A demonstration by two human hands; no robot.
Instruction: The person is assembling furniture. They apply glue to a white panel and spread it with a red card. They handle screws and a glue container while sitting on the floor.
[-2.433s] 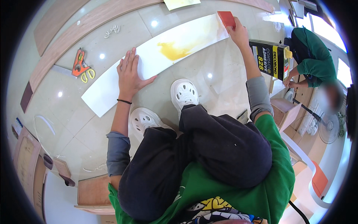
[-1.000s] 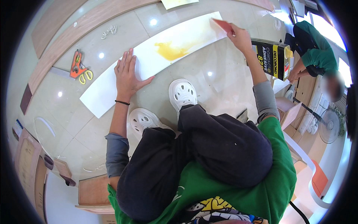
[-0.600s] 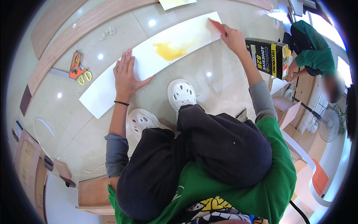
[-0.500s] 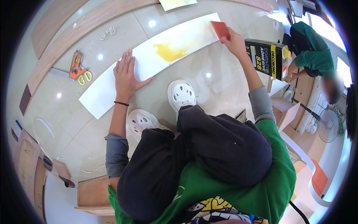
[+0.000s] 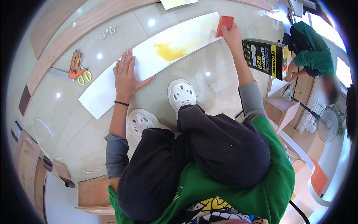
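A long white board or sheet (image 5: 100, 87) lies slantwise on the floor in front of my feet. Yellow glue (image 5: 168, 52) is smeared over its middle, thinning to a pale film toward the far right end. My left hand (image 5: 126, 74) rests flat on the left part of the sheet, fingers extended and thumb out. At the right end, my right hand (image 5: 232, 37) grips a flat red spreader (image 5: 226, 24), whose lower edge meets the sheet's end. Beside my right forearm stands a black and yellow glue can (image 5: 263, 58) with a yellowed spout.
An orange-red hand tool (image 5: 75, 67) and yellow-handled scissors (image 5: 85, 77) lie left of the sheet. Long wooden strips (image 5: 59, 48) curve behind them. A person in green (image 5: 315, 56) bends over at the far right, near a fan (image 5: 330, 125). My white clogs (image 5: 181, 93) are close to the sheet.
My right hand has shifted slightly up, and the red spreader has turned and moved to the right at the sheet's end. My right forearm has swung left. My left hand has stayed put.
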